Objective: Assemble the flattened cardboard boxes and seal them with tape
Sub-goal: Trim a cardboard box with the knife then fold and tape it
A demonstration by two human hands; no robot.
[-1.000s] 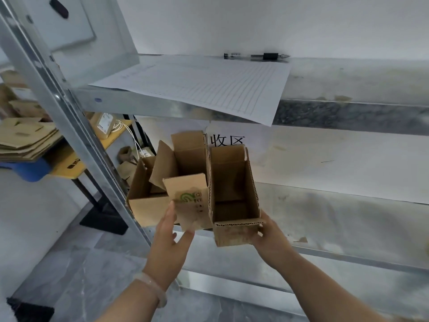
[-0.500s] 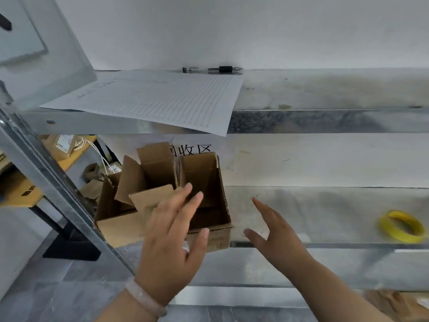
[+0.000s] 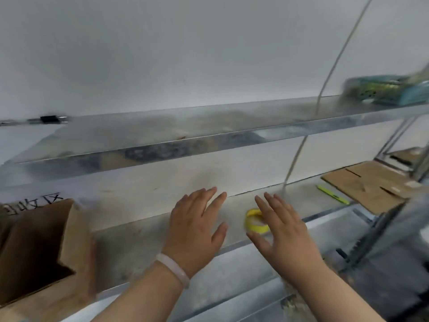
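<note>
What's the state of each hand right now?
Left hand: open, holding nothing.
Right hand: open, holding nothing; yellow tape roll shows partly behind it.

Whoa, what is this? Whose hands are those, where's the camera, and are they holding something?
There is no machine here, just a person wearing a camera on the head, so you see their own hands. The left hand, with a pale bracelet, and the right hand are open and hold nothing. They hover over a grey metal shelf. Behind the right hand lies a yellow roll of tape. At the left stands an open brown cardboard box; at the right lie flat brown cardboard sheets and a thin green stick.
</note>
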